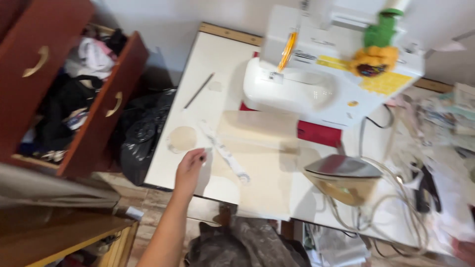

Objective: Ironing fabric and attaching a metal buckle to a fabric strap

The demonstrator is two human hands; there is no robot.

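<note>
Clearly only 1 hand shows its work: the left hand (190,168) reaches up from the lower middle of the head view and rests at the near-left part of the white tabletop (163,170). Its fingers (200,155) are loosely curled, not closed on anything, with the tips at or just above the surface; blur hides whether they touch it. The nearest thing is a round beige cloth piece (182,139), lying flat just up and to the left of the fingertips, close but apart from them. Just to the right of the fingers lies a white measuring tape (225,154), its long axis running diagonally from upper left, near the round piece, down to the lower right, where it crosses onto a pale folded fabric (262,158). Farther right sits an iron (344,178) with its cord trailing, and behind the fabric stands a white sewing machine (316,74). A thin grey stick (199,90) lies well beyond the hand. At the lower right edge a blurred shape may be the right hand; its fingers cannot be made out.
</note>
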